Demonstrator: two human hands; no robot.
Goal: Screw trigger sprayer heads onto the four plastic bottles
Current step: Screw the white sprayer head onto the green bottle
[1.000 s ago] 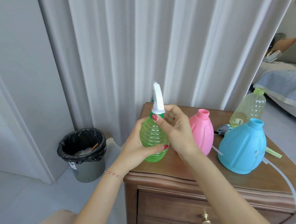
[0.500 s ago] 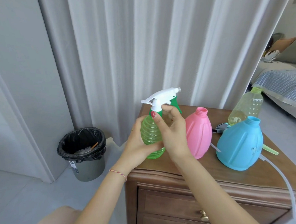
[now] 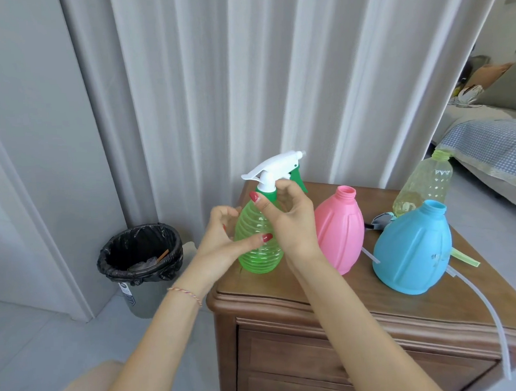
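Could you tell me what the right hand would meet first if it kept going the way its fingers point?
The right hand already touches the green bottle; its fingers wrap the collar under the sprayer head.

Green bottle (image 3: 258, 246): ribbed, see-through plastic.
Pink bottle (image 3: 340, 230): matt, opaque plastic.
Cabinet (image 3: 330, 296): polished wood.
Curtain (image 3: 244, 76): pleated cloth.

Pink bottle (image 3: 339, 230) just beside right hand (image 3: 291, 220); cabinet top (image 3: 315, 291) bare in front; curtain (image 3: 244, 76) close behind.
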